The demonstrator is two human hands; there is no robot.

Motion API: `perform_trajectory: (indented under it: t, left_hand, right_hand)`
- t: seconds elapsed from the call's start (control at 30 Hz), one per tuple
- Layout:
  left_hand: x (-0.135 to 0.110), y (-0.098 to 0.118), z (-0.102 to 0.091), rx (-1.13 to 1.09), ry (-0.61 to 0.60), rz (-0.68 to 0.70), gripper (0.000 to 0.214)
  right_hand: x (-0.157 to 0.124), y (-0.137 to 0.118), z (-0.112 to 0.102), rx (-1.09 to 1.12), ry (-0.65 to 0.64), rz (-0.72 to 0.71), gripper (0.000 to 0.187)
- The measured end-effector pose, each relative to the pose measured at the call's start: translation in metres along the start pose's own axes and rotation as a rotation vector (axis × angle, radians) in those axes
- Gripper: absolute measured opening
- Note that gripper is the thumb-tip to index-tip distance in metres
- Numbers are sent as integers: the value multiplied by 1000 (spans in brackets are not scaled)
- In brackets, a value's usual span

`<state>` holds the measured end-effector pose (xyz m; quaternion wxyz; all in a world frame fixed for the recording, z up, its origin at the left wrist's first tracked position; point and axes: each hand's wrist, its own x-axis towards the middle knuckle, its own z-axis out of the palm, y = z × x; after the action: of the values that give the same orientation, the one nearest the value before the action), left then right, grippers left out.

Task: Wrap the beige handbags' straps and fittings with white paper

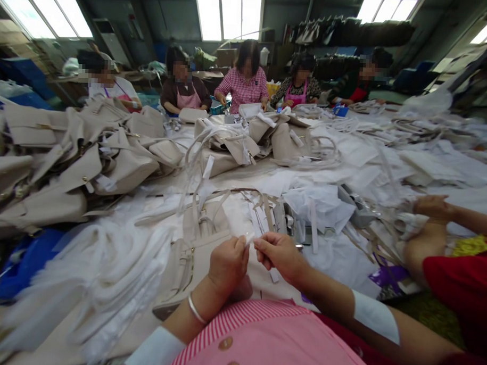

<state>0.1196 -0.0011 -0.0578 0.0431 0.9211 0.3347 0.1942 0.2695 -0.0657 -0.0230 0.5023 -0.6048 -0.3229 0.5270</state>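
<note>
My left hand [228, 264], with a bangle on its wrist, is closed in a pinch close to my body. Beside it, my right hand [281, 255] is also pinched, fingertips almost meeting the left ones. A small whitish, thin piece [249, 236] shows between the two sets of fingertips; its exact kind is too small to make out. Under and to the left of my hands lies a beige handbag [176, 273] with straps and gold-coloured metal fittings. Just beyond my fingers are white paper strips [259, 217] and a beige strap [268, 207].
Beige bags [120, 170] are heaped at left, with more bags [287, 141] ahead. White wrapping sheets [124, 269] lie at left, crumpled tissue [320, 206] at right. A co-worker's arm [429, 231] reaches in from the right. Several people sit across the table.
</note>
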Motion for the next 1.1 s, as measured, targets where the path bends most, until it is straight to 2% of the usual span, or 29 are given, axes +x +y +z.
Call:
perform_trajectory:
  t: [0.13, 0.3, 0.43, 0.5, 0.57, 0.63, 0.73, 0.8, 1.0, 1.1]
  left_hand:
    - [-5, 0, 2, 117, -7, 85, 21]
    - [-11, -2, 8, 121, 21, 113, 32]
    - [-9, -2, 10, 97, 26, 84, 47]
    - [-6, -3, 9, 85, -9, 77, 41]
    - [-4, -3, 9, 67, -46, 45, 26]
    - [-1, -3, 9, 47, -70, -8, 15]
    - [4, -1, 9, 15, -85, -78, 18]
    - [6, 0, 8, -12, -81, -124, 18]
    - [9, 0, 5, -169, -77, -208, 20]
    - [8, 1, 3, -302, -61, -263, 21]
  right_hand:
    - [12, 8, 13, 9, 113, 112, 31]
    - [13, 19, 11, -52, 136, 127, 27]
    - [14, 14, 10, -166, 143, 93, 26]
    - [13, 11, 10, -237, 136, 72, 25]
    - [11, 8, 10, -301, 120, 39, 23]
    - [9, 5, 9, -375, 112, -37, 21]
    - [6, 2, 8, -467, 120, -167, 19]
    - [6, 1, 9, -455, 124, -158, 19]
    - [14, 3, 18, -219, 152, 72, 17]
    - [19, 8, 18, -126, 141, 91, 17]
